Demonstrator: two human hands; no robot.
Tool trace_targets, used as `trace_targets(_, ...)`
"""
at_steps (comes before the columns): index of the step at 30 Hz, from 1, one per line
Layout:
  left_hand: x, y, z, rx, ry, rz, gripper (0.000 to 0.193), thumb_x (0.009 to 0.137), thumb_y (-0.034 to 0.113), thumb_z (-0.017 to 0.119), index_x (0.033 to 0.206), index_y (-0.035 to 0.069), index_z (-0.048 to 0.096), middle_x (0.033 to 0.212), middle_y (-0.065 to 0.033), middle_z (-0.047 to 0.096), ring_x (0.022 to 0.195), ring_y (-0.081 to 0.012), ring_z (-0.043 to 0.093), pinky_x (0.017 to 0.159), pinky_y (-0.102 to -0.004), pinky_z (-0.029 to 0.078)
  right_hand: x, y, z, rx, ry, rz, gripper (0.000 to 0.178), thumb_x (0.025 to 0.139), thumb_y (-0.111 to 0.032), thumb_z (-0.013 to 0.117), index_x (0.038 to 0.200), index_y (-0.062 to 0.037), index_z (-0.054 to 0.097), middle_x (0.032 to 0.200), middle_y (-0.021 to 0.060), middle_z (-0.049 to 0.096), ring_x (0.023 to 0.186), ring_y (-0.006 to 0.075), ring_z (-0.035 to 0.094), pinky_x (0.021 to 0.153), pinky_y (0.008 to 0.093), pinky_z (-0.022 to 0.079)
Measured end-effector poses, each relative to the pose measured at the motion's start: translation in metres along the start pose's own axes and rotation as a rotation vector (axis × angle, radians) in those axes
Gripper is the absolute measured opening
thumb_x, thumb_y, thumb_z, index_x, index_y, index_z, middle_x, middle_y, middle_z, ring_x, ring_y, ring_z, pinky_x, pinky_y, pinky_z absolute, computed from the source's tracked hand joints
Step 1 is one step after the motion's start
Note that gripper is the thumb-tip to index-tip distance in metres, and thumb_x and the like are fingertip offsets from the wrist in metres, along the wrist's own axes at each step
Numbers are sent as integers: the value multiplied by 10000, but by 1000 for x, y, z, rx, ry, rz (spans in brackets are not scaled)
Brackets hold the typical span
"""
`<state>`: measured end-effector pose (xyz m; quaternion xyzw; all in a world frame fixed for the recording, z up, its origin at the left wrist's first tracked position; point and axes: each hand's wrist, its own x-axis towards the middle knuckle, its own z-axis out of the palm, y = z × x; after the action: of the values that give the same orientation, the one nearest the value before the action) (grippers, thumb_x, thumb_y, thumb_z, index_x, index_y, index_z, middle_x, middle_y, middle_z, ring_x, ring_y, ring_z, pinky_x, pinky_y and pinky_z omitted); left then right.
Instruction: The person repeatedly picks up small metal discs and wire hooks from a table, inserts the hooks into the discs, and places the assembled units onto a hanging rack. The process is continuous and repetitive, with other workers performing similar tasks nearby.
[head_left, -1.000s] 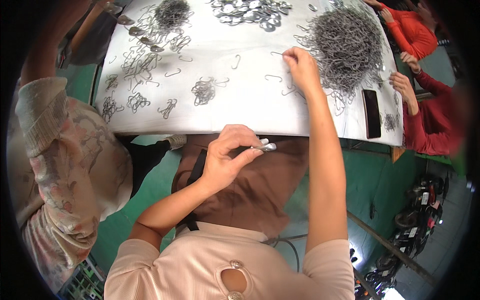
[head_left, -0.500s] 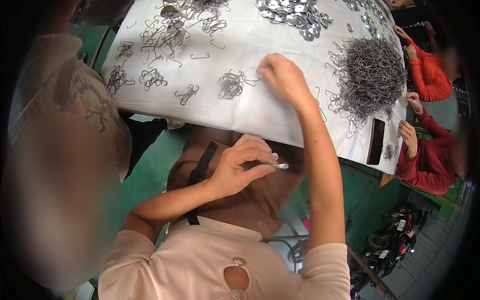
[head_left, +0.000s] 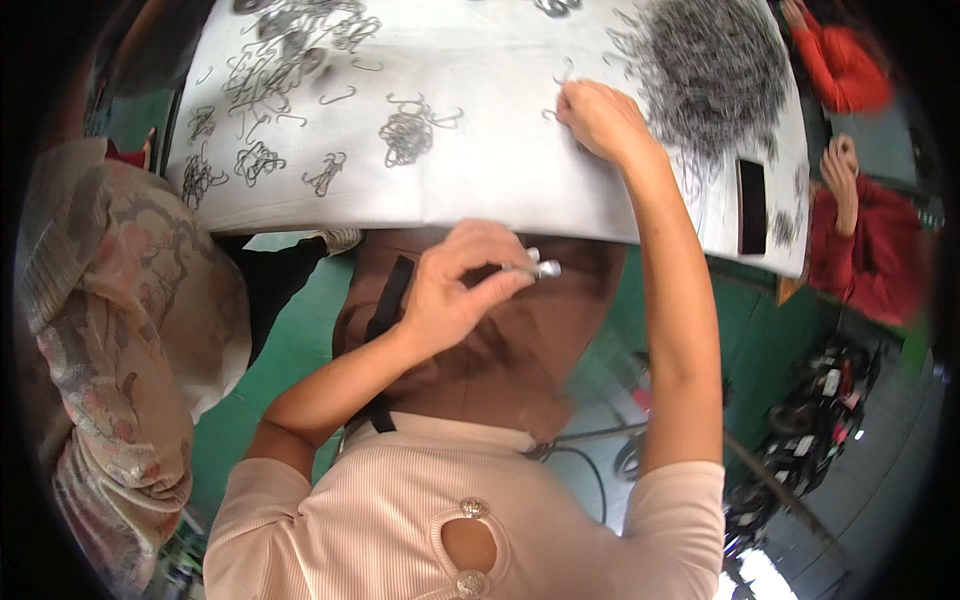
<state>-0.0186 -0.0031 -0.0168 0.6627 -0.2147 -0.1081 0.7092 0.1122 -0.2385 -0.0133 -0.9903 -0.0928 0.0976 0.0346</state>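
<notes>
My left hand (head_left: 465,285) is above my lap, just in front of the table edge. Its thumb and fingers pinch a small shiny metal disc (head_left: 546,268), seen almost edge-on and partly covered by the fingertips. Over the white table, my right hand (head_left: 603,120) is closed, with thumb and forefinger pinching a thin wire hook (head_left: 550,116) that shows beside the fingertips. Most of the hook is hidden by the fingers. To the left of that hand lies a small heap of wire hooks (head_left: 408,138).
A big tangled pile of hooks (head_left: 712,75) covers the table's right part, beside a black phone (head_left: 751,207). Loose hooks (head_left: 262,85) are scattered far left. A person in a patterned sweater (head_left: 150,270) is at left; people in red sleeves (head_left: 865,245) are at right.
My right hand has moved rightward over the table, away from the small heap and closer to the big pile. The left hand keeps its pinch. The view has shifted over the table.
</notes>
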Motion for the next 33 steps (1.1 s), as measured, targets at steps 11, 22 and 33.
trace_targets(11,12,3,13,-160,27,-139,116,827,-17,666,937,18,678,1007,-52,613,937,-116,566,848,-247,440,-139,-32,-22,1263,454,215,180,815,-87,678,957,19,646,765,81,655,663,119,622,591,254,499)
trace_targets(22,12,10,27,-181,63,-103,93,838,19,676,931,12,669,1001,-50,611,924,-117,567,831,-259,458,-188,-111,-3,2019,605,491,130,834,-81,701,910,9,649,802,4,577,705,89,522,647,193,407)
trace_targets(33,28,-2,13,28,-15,87,135,800,54,673,932,25,679,957,-85,656,983,-216,576,874,-321,451,-172,-136,2,1303,974,460,96,771,24,679,845,-6,626,997,66,494,843,133,485,728,244,418)
